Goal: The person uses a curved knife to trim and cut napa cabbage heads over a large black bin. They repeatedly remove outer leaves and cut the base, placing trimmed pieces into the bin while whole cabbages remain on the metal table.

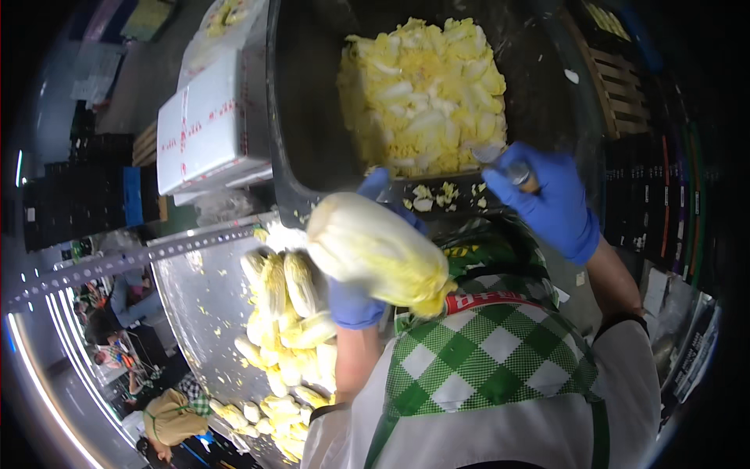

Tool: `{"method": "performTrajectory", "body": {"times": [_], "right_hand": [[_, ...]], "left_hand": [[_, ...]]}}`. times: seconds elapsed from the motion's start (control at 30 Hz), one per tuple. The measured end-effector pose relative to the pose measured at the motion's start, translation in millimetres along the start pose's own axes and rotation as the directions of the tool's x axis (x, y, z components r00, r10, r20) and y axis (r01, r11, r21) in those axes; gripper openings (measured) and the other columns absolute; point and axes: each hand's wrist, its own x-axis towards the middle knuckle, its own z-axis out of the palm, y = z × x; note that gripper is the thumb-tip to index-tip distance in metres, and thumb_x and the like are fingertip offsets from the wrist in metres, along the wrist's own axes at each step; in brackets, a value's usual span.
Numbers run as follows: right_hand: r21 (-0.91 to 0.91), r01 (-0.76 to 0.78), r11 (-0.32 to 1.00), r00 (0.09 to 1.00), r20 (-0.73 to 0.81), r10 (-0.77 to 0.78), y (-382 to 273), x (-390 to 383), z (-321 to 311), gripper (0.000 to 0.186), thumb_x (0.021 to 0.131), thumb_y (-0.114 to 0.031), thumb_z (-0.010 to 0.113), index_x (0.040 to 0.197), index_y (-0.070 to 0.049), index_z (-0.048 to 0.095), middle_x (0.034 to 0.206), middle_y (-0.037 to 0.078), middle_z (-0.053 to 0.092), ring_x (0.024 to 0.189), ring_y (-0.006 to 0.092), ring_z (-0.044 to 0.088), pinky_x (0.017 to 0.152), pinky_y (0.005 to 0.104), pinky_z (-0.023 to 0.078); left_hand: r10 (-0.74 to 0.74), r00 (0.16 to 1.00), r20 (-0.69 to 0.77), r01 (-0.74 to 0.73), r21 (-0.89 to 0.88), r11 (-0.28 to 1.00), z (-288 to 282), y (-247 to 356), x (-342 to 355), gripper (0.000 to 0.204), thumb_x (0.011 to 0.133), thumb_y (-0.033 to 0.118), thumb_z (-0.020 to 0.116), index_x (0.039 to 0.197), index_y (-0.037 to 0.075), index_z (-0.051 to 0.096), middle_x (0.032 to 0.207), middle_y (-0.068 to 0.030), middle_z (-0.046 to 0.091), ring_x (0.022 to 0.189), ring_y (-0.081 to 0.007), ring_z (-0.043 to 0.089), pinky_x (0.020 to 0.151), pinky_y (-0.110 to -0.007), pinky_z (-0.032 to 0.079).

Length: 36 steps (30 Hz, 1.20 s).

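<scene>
My left hand [356, 303], in a blue glove, is wrapped round a large napa cabbage [379, 248]. The cabbage lies tilted across my front, pale base toward the upper left, yellow leaf tips at the lower right. It covers most of the palm. In a blue glove too, my right hand [551, 203] is closed round a short knife [522, 173] with a brown handle and a metal collar; the blade is partly hidden and blurred. This hand is over the near right rim of a dark bin [305, 148]. A yellow heap of cut cabbage leaves [426, 94] lies inside the bin.
On the left, a metal table [203, 293] carries several napa cabbages [285, 344]. A perforated metal bar [176, 248] crosses beside it. White boxes [207, 129] stand left of the bin, a wooden pallet [617, 86] right. Another person [173, 418] is at the lower left.
</scene>
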Motion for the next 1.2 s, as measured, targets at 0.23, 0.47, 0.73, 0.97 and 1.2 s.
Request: {"method": "performTrajectory", "body": {"times": [0.23, 0.47, 0.73, 0.97, 1.2], "right_hand": [[-0.619, 0.446, 0.647, 0.833, 0.022, -0.553, -0.2, -0.1, -24.6, 0.021, 0.077, -0.029, 0.070, 0.073, -0.017, 0.054, 0.062, -0.001, 0.043, 0.053, 0.0159, 0.049, 0.047, 0.0321, 0.039], [-0.623, 0.412, 0.665, 0.815, -0.076, -0.575, 11.4, 8.5, -26.4, 0.018, 0.075, -0.025, 0.069, 0.070, -0.018, 0.054, 0.061, -0.001, 0.043, 0.053, 0.0153, 0.050, 0.045, 0.0319, 0.039], [-0.540, 0.344, 0.769, 0.850, -0.169, -0.499, 22.3, 3.0, -19.2, 0.017, 0.076, -0.024, 0.068, 0.071, -0.016, 0.054, 0.060, 0.001, 0.046, 0.049, 0.0167, 0.053, 0.043, 0.0337, 0.040], [-0.542, 0.301, 0.785, 0.875, -0.171, -0.454, 31.6, -10.5, -24.7, 0.017, 0.074, -0.022, 0.069, 0.077, -0.014, 0.055, 0.063, 0.002, 0.050, 0.052, 0.0183, 0.057, 0.045, 0.0344, 0.043], [-0.429, 0.359, 0.829, 0.874, -0.157, -0.460, 40.6, -14.8, -31.7, 0.019, 0.073, -0.022, 0.071, 0.084, -0.014, 0.058, 0.067, 0.002, 0.054, 0.056, 0.0202, 0.060, 0.049, 0.0346, 0.046]], "left_hand": [[0.126, 0.980, 0.151, -0.175, 0.963, 0.205, 38.0, -6.9, 32.2, 0.072, 0.068, 0.030, 0.088, 0.124, -0.001, 0.054, 0.120, -0.0112, 0.064, 0.106, -0.0187, 0.063, 0.092, -0.034, 0.051], [0.106, 0.980, 0.166, -0.186, 0.955, 0.231, 68.9, -12.0, 46.0, 0.051, 0.079, 0.025, 0.080, 0.118, 0.002, 0.057, 0.108, -0.0077, 0.067, 0.097, -0.0201, 0.066, 0.090, -0.034, 0.052], [0.134, 0.942, 0.306, -0.328, 0.926, 0.186, 75.0, -10.7, 55.2, 0.040, 0.081, 0.030, 0.073, 0.108, 0.003, 0.063, 0.101, -0.0100, 0.068, 0.091, -0.0239, 0.067, 0.092, -0.039, 0.051], [0.016, 0.996, 0.093, -0.090, 0.894, 0.440, 86.8, -6.7, 55.9, 0.048, 0.065, 0.021, 0.082, 0.105, 0.002, 0.064, 0.098, -0.0099, 0.068, 0.092, -0.0223, 0.068, 0.086, -0.034, 0.054], [-0.067, 0.937, 0.343, -0.298, 0.884, 0.359, 82.2, -1.3, 62.0, 0.060, 0.060, 0.018, 0.085, 0.112, 0.001, 0.061, 0.101, -0.0096, 0.068, 0.092, -0.0212, 0.067, 0.086, -0.034, 0.054]]}}
